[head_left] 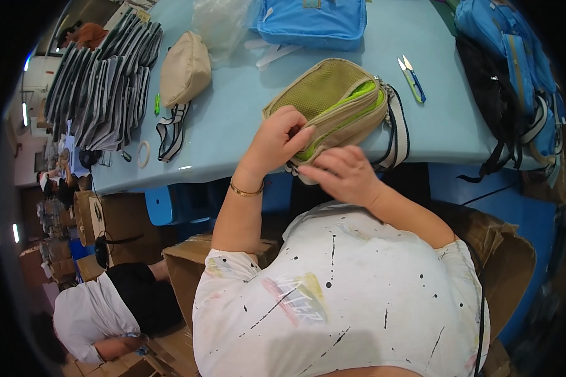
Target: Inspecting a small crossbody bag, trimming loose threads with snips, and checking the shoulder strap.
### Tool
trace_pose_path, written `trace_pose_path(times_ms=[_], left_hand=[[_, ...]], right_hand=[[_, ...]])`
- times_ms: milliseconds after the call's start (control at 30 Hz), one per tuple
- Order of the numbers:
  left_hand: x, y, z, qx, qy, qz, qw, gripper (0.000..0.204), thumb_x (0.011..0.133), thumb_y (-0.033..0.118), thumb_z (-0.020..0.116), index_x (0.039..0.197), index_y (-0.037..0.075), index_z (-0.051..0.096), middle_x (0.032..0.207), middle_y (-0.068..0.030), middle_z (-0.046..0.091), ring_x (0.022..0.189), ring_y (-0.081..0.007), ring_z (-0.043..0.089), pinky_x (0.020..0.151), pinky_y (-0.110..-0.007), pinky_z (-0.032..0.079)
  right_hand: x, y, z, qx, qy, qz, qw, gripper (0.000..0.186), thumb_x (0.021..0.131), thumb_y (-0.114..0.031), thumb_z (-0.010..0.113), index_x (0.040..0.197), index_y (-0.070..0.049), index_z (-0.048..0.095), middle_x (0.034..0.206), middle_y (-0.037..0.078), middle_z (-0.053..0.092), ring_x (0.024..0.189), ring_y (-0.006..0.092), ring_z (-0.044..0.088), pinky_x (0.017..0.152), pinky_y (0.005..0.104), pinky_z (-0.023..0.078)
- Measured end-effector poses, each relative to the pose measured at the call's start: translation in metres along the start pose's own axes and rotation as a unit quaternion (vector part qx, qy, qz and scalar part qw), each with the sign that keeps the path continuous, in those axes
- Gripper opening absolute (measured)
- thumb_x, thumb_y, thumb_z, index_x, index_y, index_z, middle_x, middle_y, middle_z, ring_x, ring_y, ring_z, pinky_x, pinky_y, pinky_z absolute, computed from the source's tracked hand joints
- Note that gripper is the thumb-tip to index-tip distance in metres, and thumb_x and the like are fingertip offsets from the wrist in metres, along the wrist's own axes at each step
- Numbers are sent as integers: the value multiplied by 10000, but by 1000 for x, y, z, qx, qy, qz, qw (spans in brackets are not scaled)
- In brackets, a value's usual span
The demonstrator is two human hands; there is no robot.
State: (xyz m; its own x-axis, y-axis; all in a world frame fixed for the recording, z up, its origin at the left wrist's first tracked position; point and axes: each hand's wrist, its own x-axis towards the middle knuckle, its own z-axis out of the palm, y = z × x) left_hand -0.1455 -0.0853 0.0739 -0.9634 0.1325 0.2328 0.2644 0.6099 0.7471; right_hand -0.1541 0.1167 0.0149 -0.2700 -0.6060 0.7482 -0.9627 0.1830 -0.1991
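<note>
A beige bag [352,127] with a mesh panel and bright green lining lies tilted at the table's near edge, its zipped opening parted. My left hand [282,139] is closed in a pinch on the bag's left end. Bent fingers of my right hand [344,173] close on the bag's lower near corner; the fingertips are partly hidden. From the bag's right side hangs a dark-and-white striped strap [396,129]. A second beige bag [186,68], closed, rests to the left with its own striped strap [172,133].
Thread snips [412,80] lie right of the bag on the pale blue table [233,125]. Grey-black pieces [107,81] are stacked far left. A blue bag [311,25] and clear plastic [223,28] lie at the back, blue backpacks [516,56] at right. Another person [100,314] is lower left.
</note>
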Motion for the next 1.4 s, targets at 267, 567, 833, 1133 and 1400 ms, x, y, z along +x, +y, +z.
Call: trace_pose_path(times_ms=[267, 567, 833, 1133, 1400], left_hand=[[7, 0, 6, -91, 12, -56, 994, 170, 881, 132, 619, 782, 6, 560, 719, -33, 521, 620, -125, 462, 544, -287, 386], [6, -4, 9, -528, 42, -269, 805, 114, 916, 143, 588, 845, 55, 600, 726, 38, 576, 589, -38, 507, 521, -186, 404], [2, -25, 13, -573, 15, -244, 782, 117, 921, 157, 580, 842, 73, 599, 727, 37, 587, 579, -29, 511, 513, -178, 400], [-5, -6, 8, -250, 29, -139, 958, 129, 861, 84, 623, 770, 58, 537, 691, 26, 463, 582, -66, 416, 515, -202, 322], [-27, 19, -53, 161, 100, -109, 976, 121, 788, 37, 642, 886, 2, 580, 831, -86, 528, 748, -190, 557, 634, -298, 466]], right_hand=[[-15, -1, 11, -40, -32, 20, 998, 364, 745, -153, 659, 1098, -241, 666, 1094, -88, 546, 1013, 106, 502, 873, 284, 371], [-19, 14, -7, -15, -28, 60, 998, 366, 742, -73, 622, 1082, -201, 670, 1112, -86, 605, 954, 127, 544, 867, 296, 381], [-26, 20, -4, 10, -11, 59, 998, 388, 742, -90, 622, 1108, -212, 659, 1111, -97, 592, 911, 118, 536, 867, 285, 375], [-33, 14, -22, 181, -61, 132, 973, 398, 698, 6, 662, 1067, -143, 655, 1047, 0, 623, 936, 211, 567, 849, 352, 407], [-38, 43, -56, -58, -6, 323, 945, 501, 765, -228, 685, 1236, -124, 551, 1202, 59, 539, 1164, 239, 454, 964, 405, 322]])
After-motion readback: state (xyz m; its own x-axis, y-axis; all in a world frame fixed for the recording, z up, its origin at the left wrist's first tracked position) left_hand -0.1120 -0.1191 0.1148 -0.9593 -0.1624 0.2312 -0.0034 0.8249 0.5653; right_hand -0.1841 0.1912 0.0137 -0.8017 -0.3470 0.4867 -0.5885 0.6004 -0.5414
